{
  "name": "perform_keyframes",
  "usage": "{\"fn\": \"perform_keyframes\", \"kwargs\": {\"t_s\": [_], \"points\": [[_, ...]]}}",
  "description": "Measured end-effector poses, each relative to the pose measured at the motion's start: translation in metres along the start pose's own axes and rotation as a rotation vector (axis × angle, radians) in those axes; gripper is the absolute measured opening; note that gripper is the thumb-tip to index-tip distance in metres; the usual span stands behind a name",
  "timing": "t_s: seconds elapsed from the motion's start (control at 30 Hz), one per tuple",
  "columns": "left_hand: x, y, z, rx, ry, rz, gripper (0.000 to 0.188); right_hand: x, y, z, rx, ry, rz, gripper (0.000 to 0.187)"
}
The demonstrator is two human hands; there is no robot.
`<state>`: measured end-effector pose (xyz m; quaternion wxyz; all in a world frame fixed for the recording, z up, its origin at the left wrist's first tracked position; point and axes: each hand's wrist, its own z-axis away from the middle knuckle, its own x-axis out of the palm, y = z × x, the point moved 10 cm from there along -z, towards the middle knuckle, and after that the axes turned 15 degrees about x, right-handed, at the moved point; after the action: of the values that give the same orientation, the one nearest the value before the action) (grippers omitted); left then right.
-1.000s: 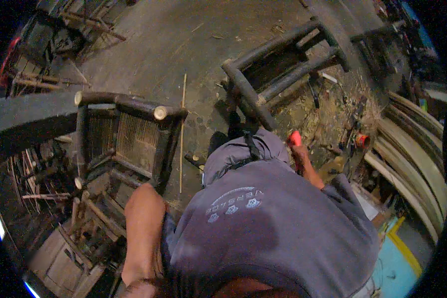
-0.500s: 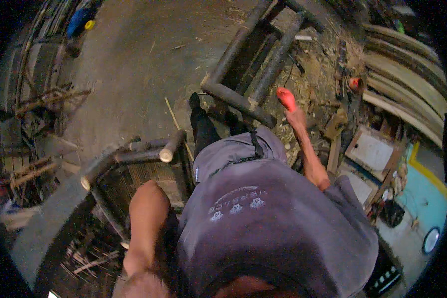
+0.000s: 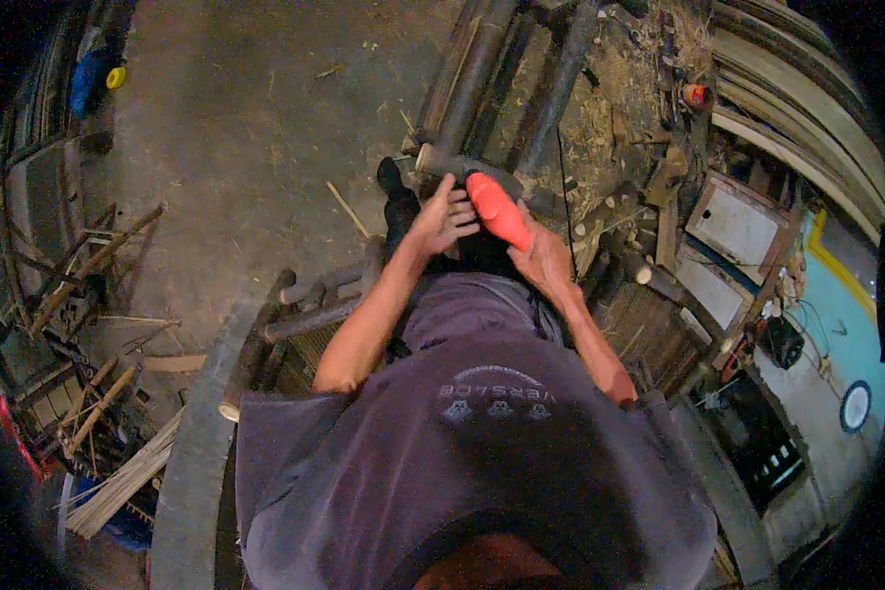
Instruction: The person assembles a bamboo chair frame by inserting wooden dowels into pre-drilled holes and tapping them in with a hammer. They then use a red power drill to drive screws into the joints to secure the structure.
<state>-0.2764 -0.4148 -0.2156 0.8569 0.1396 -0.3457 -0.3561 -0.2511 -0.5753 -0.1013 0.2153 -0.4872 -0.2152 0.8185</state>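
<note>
My right hand (image 3: pixel 544 258) is wrapped round the rear end of a bright orange-red drill-like tool (image 3: pixel 500 208) with a dark tip, held in front of my waist and tilted toward the far left. Its exact kind is hard to make out. Just left of the tool, my left hand (image 3: pixel 446 214) has its fingers apart and holds nothing. Beyond both hands stands a frame of dark, bark-covered logs (image 3: pixel 475 88), its nearest crosspiece partly hidden behind the tool.
Wood shavings (image 3: pixel 600 138) litter the floor on the right, where a black cord (image 3: pixel 564 162) runs. Curved planks (image 3: pixel 806 128) are stacked at the far right. Another log piece (image 3: pixel 310 320) stands beside my left arm. Sticks (image 3: pixel 128 477) lie at the lower left.
My right hand has drawn the orange-red tool inward from the right. My left hand has swung forward from the lower left to beside it. The view has shifted.
</note>
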Motion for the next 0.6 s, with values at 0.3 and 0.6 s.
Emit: {"fn": "perform_keyframes", "kwargs": {"t_s": [0.3,0.6], "points": [[-0.015,0.084,-0.014,0.115,-0.074,0.223,0.035,0.037,-0.124,-0.026,0.033,-0.13,0.095,0.073],[-0.073,0.085,-0.057,-0.063,0.157,0.329,0.032,0.075,-0.15,-0.072,-0.071,-0.215,0.075,0.069]]}}
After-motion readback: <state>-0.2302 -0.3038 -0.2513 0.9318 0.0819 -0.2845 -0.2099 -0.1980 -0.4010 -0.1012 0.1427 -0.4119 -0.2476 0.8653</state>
